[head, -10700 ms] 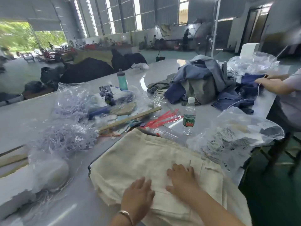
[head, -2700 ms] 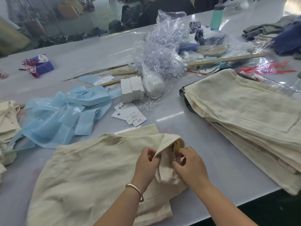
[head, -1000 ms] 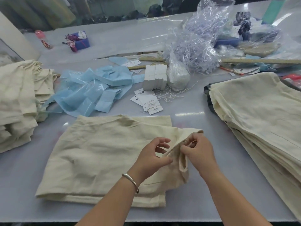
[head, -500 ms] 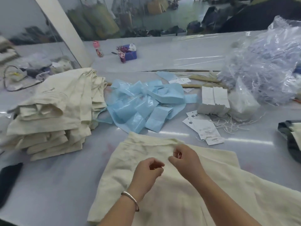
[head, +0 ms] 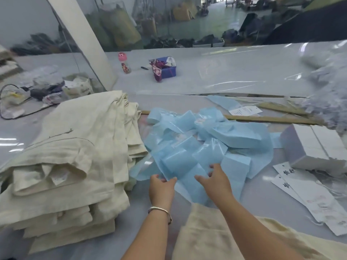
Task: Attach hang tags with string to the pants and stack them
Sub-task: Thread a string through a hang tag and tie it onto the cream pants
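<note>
A cream pair of pants lies flat at the near edge, under my forearms. To the left stands a stack of folded cream pants. Both hands reach forward into a loose pile of pale blue plastic sheets. My left hand pinches the near edge of one blue sheet. Beside it, my right hand rests with spread fingers on a sheet. White hang tags lie at the right, near a white box. A clear bag of strings is blurred at the far right.
Wooden sticks lie behind the blue pile. Farther back on the grey table stand a blue box and a pink-capped bottle. A white pillar rises at the left, with a cable and bagged clutter beside it.
My hands have let go of the pants' waistband and moved forward onto the blue plastic sheets. The view has swung left, so the stack on the left now shows in full.
</note>
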A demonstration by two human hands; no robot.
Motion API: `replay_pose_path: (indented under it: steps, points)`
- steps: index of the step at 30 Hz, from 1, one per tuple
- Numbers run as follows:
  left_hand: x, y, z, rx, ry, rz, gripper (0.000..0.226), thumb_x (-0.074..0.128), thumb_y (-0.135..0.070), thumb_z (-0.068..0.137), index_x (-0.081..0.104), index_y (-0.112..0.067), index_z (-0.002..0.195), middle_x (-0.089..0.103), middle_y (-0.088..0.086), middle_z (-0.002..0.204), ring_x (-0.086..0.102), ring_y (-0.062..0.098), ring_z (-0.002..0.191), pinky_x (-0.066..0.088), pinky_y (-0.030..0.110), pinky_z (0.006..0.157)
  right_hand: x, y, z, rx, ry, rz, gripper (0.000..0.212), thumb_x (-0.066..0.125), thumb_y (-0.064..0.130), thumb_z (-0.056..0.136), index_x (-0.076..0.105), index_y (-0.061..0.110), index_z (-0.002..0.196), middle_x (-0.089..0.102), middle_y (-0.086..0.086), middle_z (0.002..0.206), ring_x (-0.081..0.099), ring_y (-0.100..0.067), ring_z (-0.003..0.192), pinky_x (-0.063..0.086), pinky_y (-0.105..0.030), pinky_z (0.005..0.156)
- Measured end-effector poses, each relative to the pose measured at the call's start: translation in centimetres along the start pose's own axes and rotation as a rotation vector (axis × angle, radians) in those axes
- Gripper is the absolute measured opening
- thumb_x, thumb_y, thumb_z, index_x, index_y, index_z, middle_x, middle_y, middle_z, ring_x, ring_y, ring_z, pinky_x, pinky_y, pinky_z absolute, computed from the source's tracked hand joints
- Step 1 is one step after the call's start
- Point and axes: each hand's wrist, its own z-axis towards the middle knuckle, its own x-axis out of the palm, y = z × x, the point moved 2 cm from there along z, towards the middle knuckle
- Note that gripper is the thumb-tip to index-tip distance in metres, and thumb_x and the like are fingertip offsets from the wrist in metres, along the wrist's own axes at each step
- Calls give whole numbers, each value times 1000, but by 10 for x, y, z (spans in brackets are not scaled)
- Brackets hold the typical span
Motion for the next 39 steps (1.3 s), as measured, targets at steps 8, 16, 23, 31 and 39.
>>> replay_pose_path:
  steps: [8,16,23,31,39]
  points:
    - [-10,8,37,110,8,-248,17,67,0,83,62,-10,71,58,-10,50,47,1,40,42,15,48,-9,14,21,34,30,520,21,64,-11,75,71,9,77,68,-4,70,61,-12,62,47,-19,56]
    - [-35,10,42,55,-145,-373,18,64,-8,89,57,-12,73,59,-6,51,54,3,38,40,23,46,-39,15,31,57,-126,806,40,48,-19,74,66,14,88,69,5,75,58,-15,75,45,-25,65]
    - [-37,2,7,73,216,231,19,45,-47,96,47,-29,104,64,5,47,58,18,34,42,20,37,22,48,15,-534,100,-204,43,44,-12,76,64,9,108,65,-1,103,57,-22,99,40,-21,80]
    - [-48,-28,-6,513,-39,330,20,50,-36,93,46,-41,113,60,-21,87,59,2,74,45,23,66,2,106,100,-360,-292,49,33,39,-5,77,63,13,93,63,-1,96,57,-25,97,39,-29,77]
    - [-8,-54,52,681,152,387,74,50,-59,90,7,-48,150,0,-15,160,0,7,145,13,28,117,58,88,171,-111,98,-573,57,60,44,89,44,9,131,53,-10,132,49,-30,123,43,-37,96]
